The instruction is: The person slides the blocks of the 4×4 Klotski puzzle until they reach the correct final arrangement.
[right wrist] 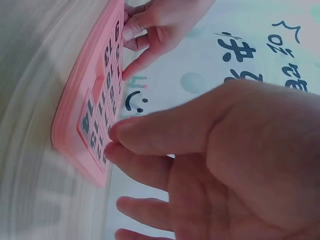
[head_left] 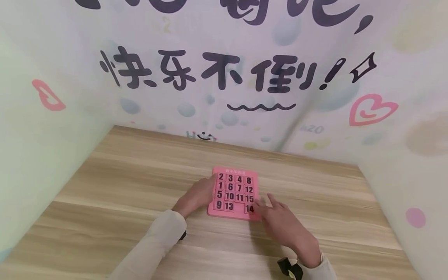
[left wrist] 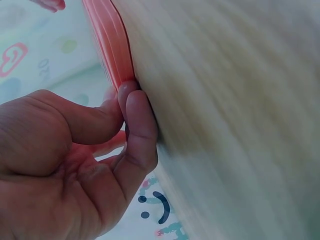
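Note:
A pink sliding number puzzle (head_left: 233, 214) lies on the wooden table, its bottom row reading 9, 13, a gap, then 14. My left hand (head_left: 200, 193) grips the puzzle's left edge; in the left wrist view the thumb and curled fingers of that hand (left wrist: 95, 150) pinch the pink side (left wrist: 111, 40). At the right edge is my right hand (head_left: 283, 225), its fingertips over the 14 and 15 tiles. In the right wrist view the right hand (right wrist: 200, 155) has its thumb and index finger extended near the tiles, the other fingers spread.
The wooden table (head_left: 140, 167) surrounds the puzzle. Behind it stands a pale wall (head_left: 168, 116) with black writing, bubbles and pink hearts. Pale walls also rise at the left and right. Dark straps (head_left: 290, 268) show at the right wrist.

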A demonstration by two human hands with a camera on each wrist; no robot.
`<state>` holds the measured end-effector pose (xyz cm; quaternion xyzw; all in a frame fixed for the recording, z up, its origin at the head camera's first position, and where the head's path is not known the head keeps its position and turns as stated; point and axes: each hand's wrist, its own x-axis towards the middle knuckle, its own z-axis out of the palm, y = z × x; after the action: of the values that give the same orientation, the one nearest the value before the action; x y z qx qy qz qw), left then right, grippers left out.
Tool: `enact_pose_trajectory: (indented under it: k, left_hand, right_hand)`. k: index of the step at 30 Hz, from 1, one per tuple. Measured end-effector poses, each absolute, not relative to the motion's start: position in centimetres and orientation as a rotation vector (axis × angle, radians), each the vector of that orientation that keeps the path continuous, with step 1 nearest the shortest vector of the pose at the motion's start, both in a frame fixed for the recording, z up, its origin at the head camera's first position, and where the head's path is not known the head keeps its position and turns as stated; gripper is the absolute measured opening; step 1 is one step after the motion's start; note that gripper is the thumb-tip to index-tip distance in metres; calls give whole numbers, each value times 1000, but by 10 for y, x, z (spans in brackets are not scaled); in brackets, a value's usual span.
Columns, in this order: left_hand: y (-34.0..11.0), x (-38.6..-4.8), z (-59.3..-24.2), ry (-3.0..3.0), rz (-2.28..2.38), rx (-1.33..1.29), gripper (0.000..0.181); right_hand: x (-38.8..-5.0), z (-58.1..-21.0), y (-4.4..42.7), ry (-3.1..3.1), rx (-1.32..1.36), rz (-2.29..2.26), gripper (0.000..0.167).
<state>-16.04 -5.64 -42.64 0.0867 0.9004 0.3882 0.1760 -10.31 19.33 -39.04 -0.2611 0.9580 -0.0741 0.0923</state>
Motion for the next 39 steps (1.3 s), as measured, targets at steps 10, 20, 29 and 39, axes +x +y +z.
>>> enact_pose_trajectory:
  k: [10,20,29,39]
  left_hand:
    - [-51,-165,-423,2551,1099,262,69]
    - [-55,-162,-424,2568,1034,270,71]
    - [-54,-162,-425,2581,1034,272,72]
    - [-54,-161,-425,2577,1013,240,71]
  right_hand:
    - [-102,-391,188,2797,-875,-16,39]
    - [-97,-397,176,2811,-886,-42,39]
    - [-94,-402,170,2822,-876,-73,40]
    - [-92,-407,162,2840,-939,-79,39]
